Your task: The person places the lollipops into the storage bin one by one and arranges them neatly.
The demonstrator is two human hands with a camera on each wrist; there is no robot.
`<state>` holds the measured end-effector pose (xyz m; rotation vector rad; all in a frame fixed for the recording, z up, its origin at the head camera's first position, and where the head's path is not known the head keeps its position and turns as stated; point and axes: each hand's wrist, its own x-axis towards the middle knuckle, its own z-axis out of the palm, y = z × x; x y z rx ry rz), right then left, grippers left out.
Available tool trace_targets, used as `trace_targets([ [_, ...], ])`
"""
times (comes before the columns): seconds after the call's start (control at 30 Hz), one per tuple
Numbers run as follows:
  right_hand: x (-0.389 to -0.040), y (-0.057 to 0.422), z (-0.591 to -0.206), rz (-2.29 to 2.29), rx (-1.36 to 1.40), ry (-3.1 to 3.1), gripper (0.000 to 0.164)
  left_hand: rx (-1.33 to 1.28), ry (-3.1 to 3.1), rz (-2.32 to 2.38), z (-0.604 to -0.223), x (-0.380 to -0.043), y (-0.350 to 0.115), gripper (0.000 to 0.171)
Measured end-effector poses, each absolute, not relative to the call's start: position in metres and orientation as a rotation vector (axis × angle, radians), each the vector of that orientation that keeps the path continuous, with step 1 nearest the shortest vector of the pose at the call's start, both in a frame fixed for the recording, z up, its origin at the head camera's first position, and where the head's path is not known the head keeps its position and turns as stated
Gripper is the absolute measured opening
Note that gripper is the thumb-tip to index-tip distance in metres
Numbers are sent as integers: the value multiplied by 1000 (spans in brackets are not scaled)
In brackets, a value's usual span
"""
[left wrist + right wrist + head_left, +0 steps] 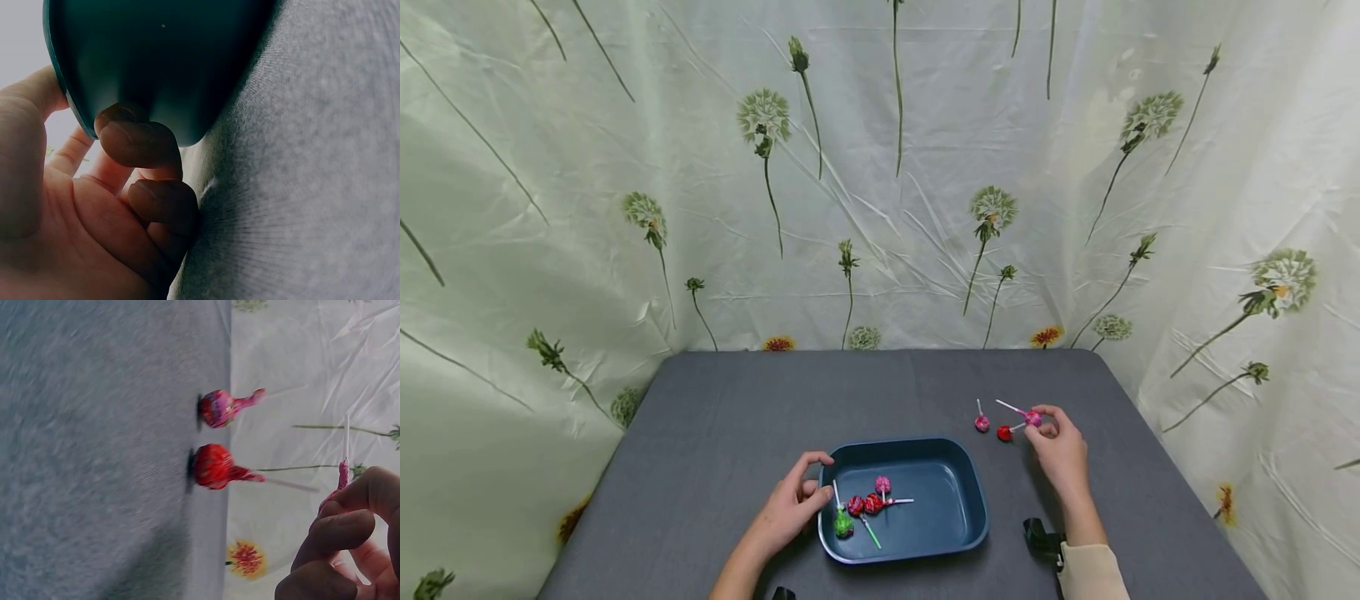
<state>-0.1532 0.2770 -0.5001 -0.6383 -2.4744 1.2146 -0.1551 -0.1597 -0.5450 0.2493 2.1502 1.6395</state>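
My left hand grips the left rim of a dark blue rectangular tray; in the left wrist view its curled fingers lie against the tray's outer wall. Inside the tray, toward its left side, lie several wrapped lollipops, among them a green one, a red one and a pink one. My right hand pinches a pink lollipop by its wrapped head, above the table, its white stick pointing up and left. Close by, a red lollipop and another pink lollipop rest on the table.
A grey cloth covers the table. Behind and at both sides hangs a pale curtain printed with dandelions. A black wrist-camera mount sits by my right wrist.
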Motion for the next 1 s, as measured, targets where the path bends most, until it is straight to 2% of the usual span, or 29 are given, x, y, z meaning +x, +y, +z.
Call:
trace_targets([
  [0.57,-140,242,-461,1315,-561,-2504,39,251,2149,1649,-544,-155,-160,46],
  [1.0,-137,212,-454,1419,-438,-2509,35,240,2162,1642,-543,-154,-158,45],
])
